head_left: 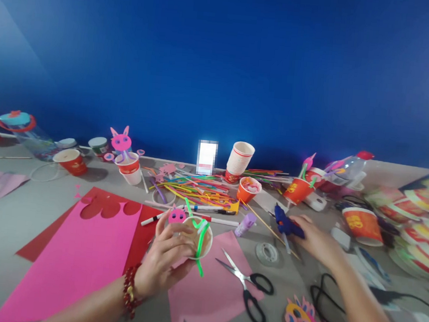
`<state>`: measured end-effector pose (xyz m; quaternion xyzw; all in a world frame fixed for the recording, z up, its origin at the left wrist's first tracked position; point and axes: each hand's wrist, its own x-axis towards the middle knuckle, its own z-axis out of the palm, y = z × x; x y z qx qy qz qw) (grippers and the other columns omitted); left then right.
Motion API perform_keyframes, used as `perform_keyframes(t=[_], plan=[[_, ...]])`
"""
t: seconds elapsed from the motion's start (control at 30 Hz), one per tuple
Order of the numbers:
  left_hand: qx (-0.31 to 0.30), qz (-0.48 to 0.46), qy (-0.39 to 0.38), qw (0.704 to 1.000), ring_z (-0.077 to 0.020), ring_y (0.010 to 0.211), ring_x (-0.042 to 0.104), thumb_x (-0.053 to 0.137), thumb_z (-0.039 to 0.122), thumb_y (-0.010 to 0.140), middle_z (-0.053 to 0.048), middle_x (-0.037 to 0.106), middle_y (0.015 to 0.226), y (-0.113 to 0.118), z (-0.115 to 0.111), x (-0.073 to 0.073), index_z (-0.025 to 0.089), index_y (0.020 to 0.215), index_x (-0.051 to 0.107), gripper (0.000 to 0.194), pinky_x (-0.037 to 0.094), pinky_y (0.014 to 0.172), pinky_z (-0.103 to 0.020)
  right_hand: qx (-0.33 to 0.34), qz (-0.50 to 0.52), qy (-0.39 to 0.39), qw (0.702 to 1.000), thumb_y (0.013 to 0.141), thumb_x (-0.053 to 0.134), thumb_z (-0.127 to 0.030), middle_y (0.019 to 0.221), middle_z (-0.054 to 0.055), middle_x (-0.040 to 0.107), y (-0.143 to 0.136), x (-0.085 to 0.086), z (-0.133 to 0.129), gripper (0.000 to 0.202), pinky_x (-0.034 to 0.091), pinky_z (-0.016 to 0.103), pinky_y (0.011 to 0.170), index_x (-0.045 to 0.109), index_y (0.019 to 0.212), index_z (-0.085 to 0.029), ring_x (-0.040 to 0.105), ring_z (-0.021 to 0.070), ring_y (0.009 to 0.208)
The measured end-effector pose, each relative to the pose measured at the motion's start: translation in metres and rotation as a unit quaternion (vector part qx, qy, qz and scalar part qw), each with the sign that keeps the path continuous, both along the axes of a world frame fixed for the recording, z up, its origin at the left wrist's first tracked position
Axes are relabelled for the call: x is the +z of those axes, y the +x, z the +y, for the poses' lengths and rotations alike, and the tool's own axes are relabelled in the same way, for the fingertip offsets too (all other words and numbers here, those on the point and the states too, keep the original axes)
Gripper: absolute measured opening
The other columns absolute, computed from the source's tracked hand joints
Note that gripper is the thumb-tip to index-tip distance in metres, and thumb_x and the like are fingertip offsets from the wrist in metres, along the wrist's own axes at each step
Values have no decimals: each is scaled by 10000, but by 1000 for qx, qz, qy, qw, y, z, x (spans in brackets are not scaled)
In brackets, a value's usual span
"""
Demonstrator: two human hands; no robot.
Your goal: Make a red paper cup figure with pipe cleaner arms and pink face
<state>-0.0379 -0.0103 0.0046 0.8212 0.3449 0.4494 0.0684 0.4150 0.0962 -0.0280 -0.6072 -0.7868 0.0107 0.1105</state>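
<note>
My left hand [172, 250] is wrapped round a paper cup [209, 238], its open mouth tilted toward me. A bent bright green pipe cleaner [202, 237] runs across the cup's mouth and sticks out past both sides of the rim. Behind my fingers shows a pink paper face with eyes [177, 216]; whether it touches the cup I cannot tell. On the right, my right hand [311, 234] closes on the handle of a dark blue glue gun [286, 223], which points to the left. Black-handled scissors [243, 279] lie opened on pink paper [208, 291] between my hands.
Bright pink cut paper [90, 250] covers the left front. Several pipe cleaners [204, 187] lie heaped at the back, near stacked cups [240, 158]. A glue stick [245, 225] and a tape roll [267, 254] sit in the middle. A black cord [323, 296] crosses the right side.
</note>
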Motion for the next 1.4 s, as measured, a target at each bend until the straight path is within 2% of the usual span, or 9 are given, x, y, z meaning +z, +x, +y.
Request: perform_keyframes(t=[0.2,0.5,0.57,0.7,0.83,0.97,1.2,1.3,1.4], plan=[[2,10,-1,1000,-217,1025,644,613,158,886,28,753,856,0,0,2,252,859,632,100,85,1199,-595,43,11,-23,999,704,555,-179,1234,115,641,8,10,11,423,513,474,955,645,1113,-241,651,327,1101],[11,5,-5,1000,-204,1016,651,598,168,896,23,747,832,1,-1,3,244,829,637,108,89,1205,-585,55,11,-64,996,650,543,-151,1305,114,604,19,13,10,581,492,439,1007,600,1222,-233,614,313,1181],[11,7,1,1000,-206,1012,656,597,162,892,22,748,830,1,0,2,242,832,637,108,117,1200,-584,34,3,-24,999,682,539,-153,1303,122,597,8,20,2,528,484,457,1006,608,1203,-217,611,321,1176],[14,9,13,1000,-202,997,667,617,153,877,27,751,820,1,0,2,247,841,644,104,161,1195,-567,47,-44,42,997,880,512,-252,1109,101,633,-41,30,-16,185,503,408,908,661,984,-218,628,282,1023],[18,11,13,1000,-199,995,667,618,146,874,30,753,824,1,-1,1,246,841,644,108,149,1194,-563,25,-128,34,991,856,572,-193,886,96,634,-81,24,-23,141,484,376,789,652,741,-205,606,276,877],[17,7,8,1000,-203,996,665,618,150,877,26,753,829,1,-1,1,244,834,638,105,133,1192,-569,26,-122,27,992,816,570,-119,832,90,641,-89,18,-22,162,459,353,756,643,694,-196,608,260,843],[9,1,8,1000,-210,977,665,614,157,881,20,762,835,1,0,1,249,846,642,103,148,1187,-587,70,-92,4,993,802,592,-172,793,54,663,-82,22,-18,152,463,325,724,650,666,-208,642,240,811],[12,-4,14,1000,-206,969,670,609,153,878,24,762,822,2,-1,3,249,849,638,104,148,1192,-576,38,-48,50,997,895,508,-251,816,71,654,-86,36,-25,211,472,328,674,642,737,-209,640,238,760],[15,2,16,1000,-187,966,674,606,139,871,43,753,794,3,-1,7,246,833,627,115,132,1207,-547,23,118,132,984,941,516,-340,789,48,634,-111,61,-50,208,484,317,660,599,787,-229,627,220,714]])
